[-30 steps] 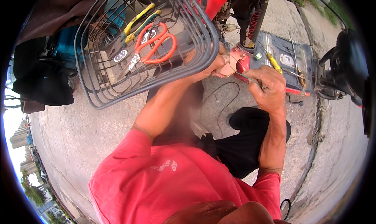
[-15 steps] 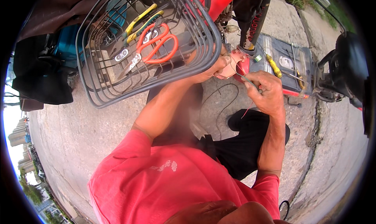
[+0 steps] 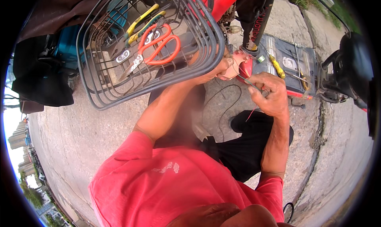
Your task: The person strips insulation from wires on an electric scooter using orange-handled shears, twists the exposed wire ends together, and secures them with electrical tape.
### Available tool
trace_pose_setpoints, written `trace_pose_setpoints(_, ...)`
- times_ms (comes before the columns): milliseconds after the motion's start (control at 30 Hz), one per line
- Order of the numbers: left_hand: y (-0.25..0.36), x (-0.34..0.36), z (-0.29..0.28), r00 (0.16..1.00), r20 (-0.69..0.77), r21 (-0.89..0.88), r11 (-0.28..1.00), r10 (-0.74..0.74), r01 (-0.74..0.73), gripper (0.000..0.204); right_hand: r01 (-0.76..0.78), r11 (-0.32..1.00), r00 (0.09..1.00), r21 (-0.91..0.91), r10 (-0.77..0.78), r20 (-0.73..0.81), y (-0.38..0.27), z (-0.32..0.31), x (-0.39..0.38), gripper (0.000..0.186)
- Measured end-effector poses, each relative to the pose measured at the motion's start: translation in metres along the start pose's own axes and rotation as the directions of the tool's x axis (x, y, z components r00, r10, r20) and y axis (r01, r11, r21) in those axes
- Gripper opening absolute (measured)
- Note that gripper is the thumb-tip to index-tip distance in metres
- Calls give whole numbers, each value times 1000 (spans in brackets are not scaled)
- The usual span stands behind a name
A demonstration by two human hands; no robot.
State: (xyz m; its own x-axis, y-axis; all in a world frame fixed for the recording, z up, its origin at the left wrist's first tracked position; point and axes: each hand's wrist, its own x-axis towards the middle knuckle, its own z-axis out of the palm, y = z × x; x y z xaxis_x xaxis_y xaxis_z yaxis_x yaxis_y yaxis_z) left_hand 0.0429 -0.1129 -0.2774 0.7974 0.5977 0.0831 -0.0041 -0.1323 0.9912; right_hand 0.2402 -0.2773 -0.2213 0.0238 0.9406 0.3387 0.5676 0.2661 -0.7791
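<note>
Past the rim of a wire basket (image 3: 158, 86), my left hand (image 3: 219, 70) is closed on the edge of a pale pink and red housing (image 3: 232, 71); the basket hides part of its fingers. The housing sits by a dark upright tube (image 3: 258, 24). To the right of it, my right hand (image 3: 270, 91) pinches a thin grey-green wire (image 3: 248, 81) between thumb and forefinger. This wire reaches toward the housing. A thin red wire (image 3: 251, 114) hangs below the right hand.
Inside the basket lie orange-handled scissors (image 3: 160, 48) and yellow-handled pliers (image 3: 145, 22). A dark flat panel (image 3: 289, 62) at the right carries a yellow-handled screwdriver (image 3: 278, 66) and other tools. A dark cable (image 3: 220, 108) loops on the concrete. A black wheel-like part (image 3: 353, 68) stands far right.
The right hand has shifted very slightly, and the pinched wire now slants a little differently by the housing. The hanging red wire has swung a bit. The left hand keeps its hold.
</note>
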Motion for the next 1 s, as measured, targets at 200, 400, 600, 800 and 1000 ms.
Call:
trace_pose_setpoints(200,1,1,0,1000,1,38,999,28,-28,12,-99,993,992,64,94,80,3,-7,-3,30)
trace_pose_setpoints(400,6,2,1,999,9,45,998,-31,31,11,-29,991,998,128,20,67,15,-7,4,34)
trace_pose_setpoints(600,8,3,8,999,-28,8,1000,-19,19,12,5,996,995,94,5,-104,21,6,20,33)
trace_pose_setpoints(800,20,4,23,994,-107,-92,995,-31,21,16,-111,942,975,317,166,-151,17,39,56,30)
trace_pose_setpoints(1000,21,3,25,987,-160,-9,1000,23,-24,20,-118,916,970,384,188,-151,17,51,72,28)
